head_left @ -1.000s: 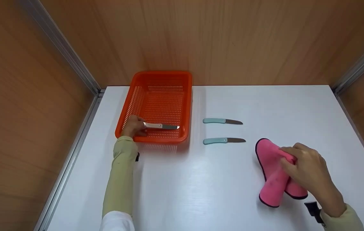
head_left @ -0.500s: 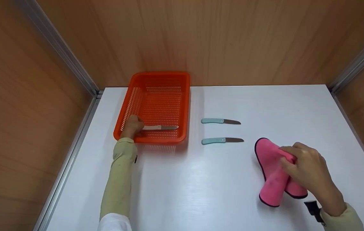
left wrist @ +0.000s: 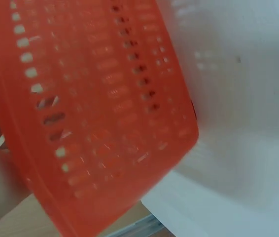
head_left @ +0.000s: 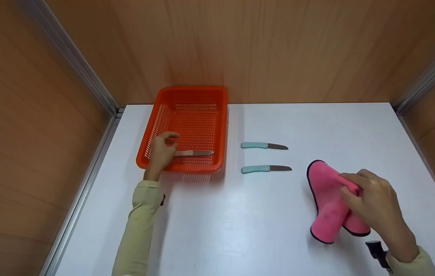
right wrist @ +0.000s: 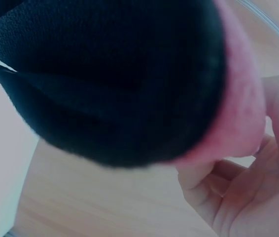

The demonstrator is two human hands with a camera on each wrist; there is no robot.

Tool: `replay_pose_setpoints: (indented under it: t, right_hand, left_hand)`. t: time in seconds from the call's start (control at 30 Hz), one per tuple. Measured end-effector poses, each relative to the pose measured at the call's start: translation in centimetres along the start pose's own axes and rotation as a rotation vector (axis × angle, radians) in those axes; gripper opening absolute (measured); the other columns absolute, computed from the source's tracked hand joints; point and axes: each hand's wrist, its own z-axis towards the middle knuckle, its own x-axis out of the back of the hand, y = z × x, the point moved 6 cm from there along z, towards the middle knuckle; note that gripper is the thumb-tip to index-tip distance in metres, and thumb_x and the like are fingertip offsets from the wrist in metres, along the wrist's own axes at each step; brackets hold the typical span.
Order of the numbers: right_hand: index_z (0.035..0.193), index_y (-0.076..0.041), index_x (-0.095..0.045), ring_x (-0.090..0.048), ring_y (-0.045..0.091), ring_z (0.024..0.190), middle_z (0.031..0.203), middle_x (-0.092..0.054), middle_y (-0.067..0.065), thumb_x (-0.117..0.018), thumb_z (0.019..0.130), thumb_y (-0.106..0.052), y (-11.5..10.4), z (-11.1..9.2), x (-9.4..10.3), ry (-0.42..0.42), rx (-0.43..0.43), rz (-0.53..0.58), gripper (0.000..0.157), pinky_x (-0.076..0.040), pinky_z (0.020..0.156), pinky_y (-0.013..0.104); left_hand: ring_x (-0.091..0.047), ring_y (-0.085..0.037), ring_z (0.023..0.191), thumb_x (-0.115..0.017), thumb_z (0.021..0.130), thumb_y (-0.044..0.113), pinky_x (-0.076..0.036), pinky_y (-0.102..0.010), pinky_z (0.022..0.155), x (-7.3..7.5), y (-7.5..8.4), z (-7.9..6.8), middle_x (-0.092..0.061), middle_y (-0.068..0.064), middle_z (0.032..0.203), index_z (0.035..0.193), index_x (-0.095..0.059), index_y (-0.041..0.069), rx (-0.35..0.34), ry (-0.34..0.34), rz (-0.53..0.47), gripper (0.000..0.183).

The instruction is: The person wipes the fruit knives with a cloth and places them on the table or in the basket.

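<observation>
Inside the orange basket (head_left: 220, 130), near its front end, lies a knife (head_left: 202, 153) with a pale handle. My left hand (head_left: 161, 153) is over the basket's front left, beside that handle, its thumb and forefinger apart with nothing between them. The left wrist view shows mostly the perforated basket wall (left wrist: 95, 98). On the right, my right hand (head_left: 376, 199) pinches a folded pink cloth (head_left: 332, 203) with black edging. Up close in the right wrist view, the cloth's dark inner side (right wrist: 105, 89) faces the camera.
Two knives with light blue handles, a far one (head_left: 254, 145) and a near one (head_left: 255, 169), lie parallel on the white table (head_left: 217, 230) right of the basket, blades pointing right. Wooden panels (head_left: 278, 50) enclose the table at the back and sides.
My left hand has let go of the pale-handled knife, which now lies in the basket, and its fingers have lifted and spread. The right hand and pink cloth have shifted slightly.
</observation>
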Motion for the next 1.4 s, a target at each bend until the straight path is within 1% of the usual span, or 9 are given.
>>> replay_pose_setpoints:
  t: [0.2, 0.3, 0.4, 0.63, 0.73, 0.83, 1.07, 1.33, 1.4]
  right_hand:
    - [0.088, 0.000, -0.074, -0.038, 0.012, 0.052, 0.066, -0.051, 0.002, -0.065, 0.069, 0.002, 0.1, 0.0, 0.3, 0.009, -0.009, 0.005, 0.021, -0.032, 0.040, 0.021]
    - [0.088, 0.000, -0.074, -0.038, 0.012, 0.053, 0.065, -0.050, 0.002, -0.066, 0.069, 0.003, 0.1, 0.0, 0.4, 0.016, -0.010, 0.005, 0.021, -0.032, 0.040, 0.021]
    - [0.088, 0.000, -0.074, -0.038, 0.012, 0.053, 0.065, -0.050, 0.002, -0.066, 0.069, 0.003, 0.1, 0.0, 0.5, 0.021, -0.011, 0.006, 0.021, -0.032, 0.040, 0.021]
    - [0.089, 0.000, -0.074, -0.037, 0.011, 0.053, 0.064, -0.049, 0.001, -0.066, 0.068, 0.004, 0.1, 0.0, 0.7, 0.033, 0.006, 0.016, 0.022, -0.032, 0.040, 0.020]
    - [0.088, 0.000, -0.074, -0.037, 0.011, 0.052, 0.064, -0.049, 0.001, -0.065, 0.069, 0.003, 0.0, 0.0, 0.8, 0.042, 0.021, 0.013, 0.022, -0.031, 0.040, 0.020]
    - [0.088, 0.000, -0.074, -0.037, 0.011, 0.052, 0.064, -0.049, 0.001, -0.065, 0.069, 0.003, 0.0, 0.0, 0.9, 0.049, 0.031, 0.012, 0.021, -0.032, 0.039, 0.020]
    - [0.087, 0.000, -0.073, -0.037, 0.010, 0.053, 0.064, -0.050, 0.001, -0.065, 0.069, 0.003, 0.1, -0.1, 0.9, 0.055, 0.045, 0.014, 0.020, -0.031, 0.040, 0.019]
    - [0.087, 0.000, -0.074, -0.037, 0.010, 0.052, 0.064, -0.049, 0.000, -0.065, 0.069, 0.002, 0.2, -0.1, 0.8, 0.046, 0.037, 0.028, 0.020, -0.031, 0.040, 0.019]
    - [0.087, 0.000, -0.074, -0.036, 0.011, 0.052, 0.063, -0.048, 0.000, -0.065, 0.069, 0.002, 0.2, -0.1, 0.7, 0.038, 0.028, 0.030, 0.020, -0.030, 0.039, 0.020]
  left_hand:
    - [-0.060, -0.023, 0.095, -0.067, 0.084, -0.001, -0.054, -0.035, 0.078, -0.8, 3.3, -2.1, -0.067, -0.006, 0.103, 0.107, -0.068, 0.006, -0.178, 0.073, -0.155, 0.024]
    - [-0.061, -0.025, 0.094, -0.069, 0.083, 0.000, -0.056, -0.036, 0.073, -1.5, 4.9, -2.9, -0.067, -0.006, 0.102, 0.107, -0.068, 0.007, -0.245, 0.073, -0.228, 0.025]
    - [-0.061, -0.026, 0.095, -0.071, 0.082, 0.002, -0.056, -0.036, 0.077, -2.3, 6.0, -3.6, -0.067, -0.005, 0.102, 0.108, -0.068, 0.008, -0.283, 0.049, -0.270, 0.027]
    - [-0.059, -0.041, 0.097, -0.070, 0.080, -0.005, -0.056, -0.032, 0.079, -3.4, 9.2, -5.7, -0.065, -0.016, 0.105, 0.109, -0.064, -0.004, -0.311, -0.035, -0.381, 0.029]
    - [-0.060, -0.044, 0.095, -0.068, 0.080, -0.008, -0.057, -0.034, 0.079, -3.7, 10.9, -6.5, -0.065, -0.020, 0.103, 0.107, -0.062, -0.010, -0.339, -0.058, -0.427, 0.028]
    - [-0.060, -0.043, 0.094, -0.068, 0.079, -0.010, -0.056, -0.041, 0.080, -4.3, 11.7, -7.0, -0.065, -0.021, 0.101, 0.105, -0.062, -0.011, -0.359, -0.057, -0.437, 0.027]
    - [-0.060, -0.043, 0.094, -0.067, 0.078, -0.012, -0.052, -0.056, 0.080, -6.0, 12.4, -7.7, -0.063, -0.026, 0.103, 0.106, -0.061, -0.011, -0.344, -0.057, -0.441, 0.029]
    - [-0.061, -0.040, 0.092, -0.070, 0.079, -0.008, -0.058, -0.039, 0.075, -7.8, 13.1, -8.3, -0.065, -0.022, 0.102, 0.107, -0.062, -0.010, -0.348, -0.071, -0.399, 0.030]
    - [-0.061, -0.039, 0.094, -0.069, 0.079, -0.008, -0.057, -0.041, 0.077, -8.5, 12.8, -8.3, -0.065, -0.021, 0.104, 0.108, -0.062, -0.008, -0.343, -0.072, -0.392, 0.029]
